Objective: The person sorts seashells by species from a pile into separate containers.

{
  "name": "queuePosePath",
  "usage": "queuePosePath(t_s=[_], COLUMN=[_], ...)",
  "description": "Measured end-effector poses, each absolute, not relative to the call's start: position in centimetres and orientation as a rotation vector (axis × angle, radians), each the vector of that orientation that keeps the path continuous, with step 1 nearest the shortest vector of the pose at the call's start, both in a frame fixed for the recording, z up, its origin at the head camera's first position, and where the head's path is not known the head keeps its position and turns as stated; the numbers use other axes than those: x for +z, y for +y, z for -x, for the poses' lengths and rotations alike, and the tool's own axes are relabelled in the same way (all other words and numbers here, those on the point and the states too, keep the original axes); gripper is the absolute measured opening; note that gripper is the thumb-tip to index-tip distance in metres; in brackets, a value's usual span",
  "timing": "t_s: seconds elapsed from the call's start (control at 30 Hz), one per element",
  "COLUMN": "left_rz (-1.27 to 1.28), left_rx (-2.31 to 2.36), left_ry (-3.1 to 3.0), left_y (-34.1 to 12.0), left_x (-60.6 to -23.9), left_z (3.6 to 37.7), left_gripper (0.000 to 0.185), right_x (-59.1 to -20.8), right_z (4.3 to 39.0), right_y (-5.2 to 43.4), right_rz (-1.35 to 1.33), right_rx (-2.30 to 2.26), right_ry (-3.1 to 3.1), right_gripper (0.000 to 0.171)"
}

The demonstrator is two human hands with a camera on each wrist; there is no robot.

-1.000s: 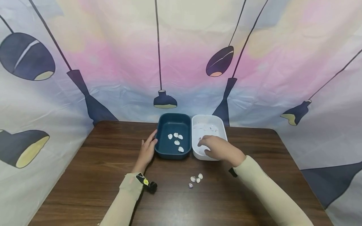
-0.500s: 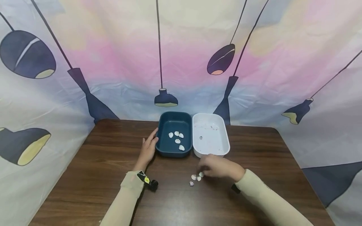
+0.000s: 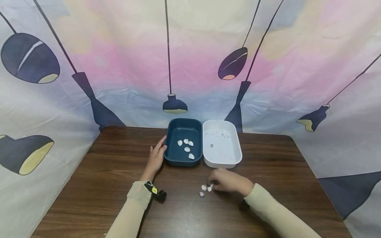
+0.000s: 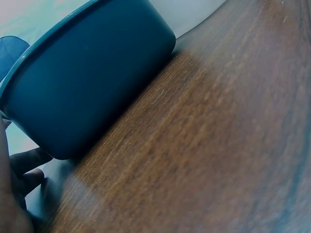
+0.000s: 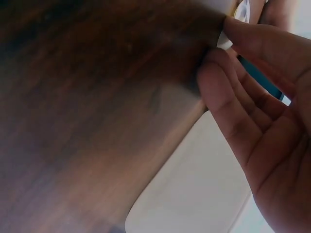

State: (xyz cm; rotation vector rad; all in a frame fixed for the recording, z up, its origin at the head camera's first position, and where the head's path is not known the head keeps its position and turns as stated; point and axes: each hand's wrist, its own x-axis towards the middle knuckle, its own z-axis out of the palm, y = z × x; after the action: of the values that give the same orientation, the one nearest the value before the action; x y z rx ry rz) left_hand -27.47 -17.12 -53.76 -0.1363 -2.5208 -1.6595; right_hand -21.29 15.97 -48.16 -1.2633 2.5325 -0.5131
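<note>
Picking up seemed the step: my right hand [image 3: 230, 181] pinched a white shell [image 5: 224, 41] beside other shells [image 3: 204, 187] on the near bench [image 3: 119, 172], lifting calling for a firm grip; my left hand [image 3: 155, 158], fingers extended, touched the teal tray [image 3: 183, 163] at left

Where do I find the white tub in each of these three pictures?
Head: the white tub, right of centre, beside the teal tub.
Left wrist: top edge, right of centre, partly behind the teal tub.
Right wrist: bottom, slightly right of centre, partly behind the right hand.
Shared landmark: the brown tabletop.
</note>
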Motion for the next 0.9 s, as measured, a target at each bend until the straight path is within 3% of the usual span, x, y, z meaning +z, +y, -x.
queuePosePath(t_s=[0.43, 0.9], left_rz=[0.147, 0.172], left_rx=[-1.658, -1.667], left_ry=[-2.512, -2.507], left_y=[-17.1, -17.2], left_x=[-53.7, -53.8], left_z=[27.3, 27.4], left_gripper=[0.052, 0.053], right_x=[-48.7, -48.6], right_z=[21.5, 20.4], right_y=[15.4, 14.8], right_rz=[1.212, 1.152], right_rx=[-0.515, -0.379], right_ry=[2.573, 2.712], right_gripper=[0.026, 0.017])
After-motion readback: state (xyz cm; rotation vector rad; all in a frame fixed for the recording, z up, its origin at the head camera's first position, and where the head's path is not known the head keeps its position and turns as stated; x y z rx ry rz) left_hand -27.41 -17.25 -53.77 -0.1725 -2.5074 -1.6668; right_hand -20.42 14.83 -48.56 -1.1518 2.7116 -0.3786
